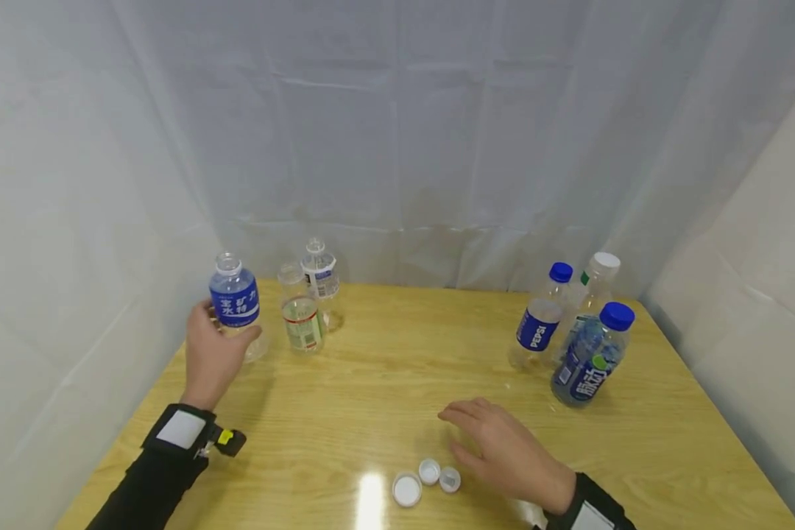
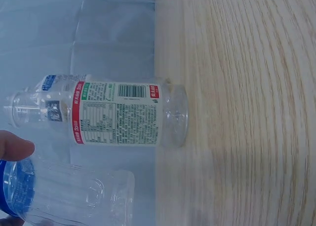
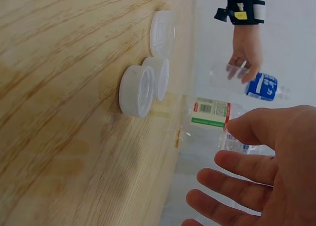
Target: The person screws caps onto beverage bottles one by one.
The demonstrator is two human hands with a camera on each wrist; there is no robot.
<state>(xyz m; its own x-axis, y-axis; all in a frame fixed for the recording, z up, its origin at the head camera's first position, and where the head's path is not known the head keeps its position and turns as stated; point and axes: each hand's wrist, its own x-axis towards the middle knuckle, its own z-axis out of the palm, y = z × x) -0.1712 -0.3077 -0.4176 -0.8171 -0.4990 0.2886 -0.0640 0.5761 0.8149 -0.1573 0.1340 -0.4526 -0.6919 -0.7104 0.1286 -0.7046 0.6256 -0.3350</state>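
My left hand [image 1: 213, 362] grips a clear plastic bottle with a blue label [image 1: 235, 303] round its lower body, thumb on the right side. This bottle has no cap on its neck. Just right of it stand an uncapped bottle with a green and red label [image 1: 302, 324] and another uncapped clear bottle [image 1: 321, 274]. Over the table, my right hand [image 1: 506, 450] hovers with fingers spread and nothing held. Beside its thumb lie three white caps [image 3: 136, 91], one larger than the others in the head view.
Three capped bottles stand close together at the right: a Pepsi bottle [image 1: 538, 327] with a blue cap, a white-capped bottle [image 1: 599, 276] behind, and a blue-capped bottle [image 1: 589, 361] in front. Pale sheeting [image 1: 397, 147] hangs behind and on both sides of the wooden table [image 1: 384, 383].
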